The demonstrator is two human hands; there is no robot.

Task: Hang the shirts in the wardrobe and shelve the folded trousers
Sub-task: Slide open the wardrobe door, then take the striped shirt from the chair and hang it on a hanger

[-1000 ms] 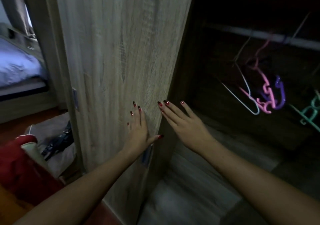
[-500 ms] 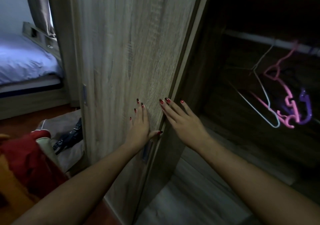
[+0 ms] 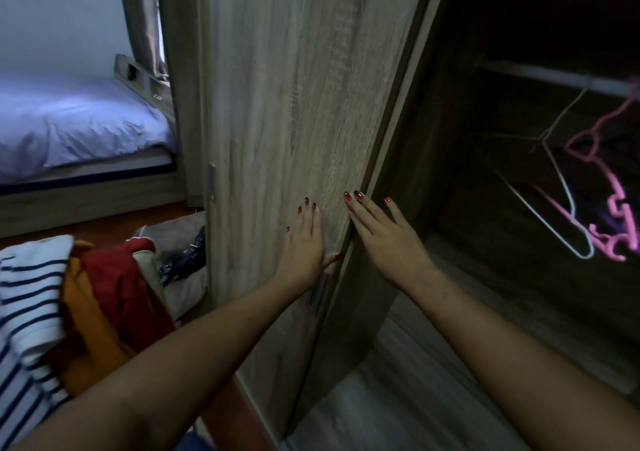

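Observation:
A light wood sliding wardrobe door [image 3: 294, 104] fills the middle. My left hand [image 3: 304, 246] lies flat on its face with straight fingers. My right hand [image 3: 388, 239] presses straight fingers against the door's right edge. To the right the wardrobe interior [image 3: 502, 52] is open and dark. A rail [image 3: 554, 78] crosses it, with a white wire hanger [image 3: 571, 208] and pink plastic hangers [image 3: 616, 208] hanging empty. A heap of clothes sits at lower left: a blue-and-white striped shirt [image 3: 27, 305], an orange garment [image 3: 86, 339] and a red garment [image 3: 117, 284].
A bed with a pale sheet [image 3: 69, 124] stands at the back left, beside a curtain [image 3: 145, 17]. A beige bag with a black strap [image 3: 180, 260] lies on the floor by the door. The wardrobe's wooden bottom board [image 3: 398, 398] shows under my right arm.
The door has slid left with both hands staying on it, widening the opening. The view has shifted, bringing the striped shirt into sight and pushing the hangers towards the right edge.

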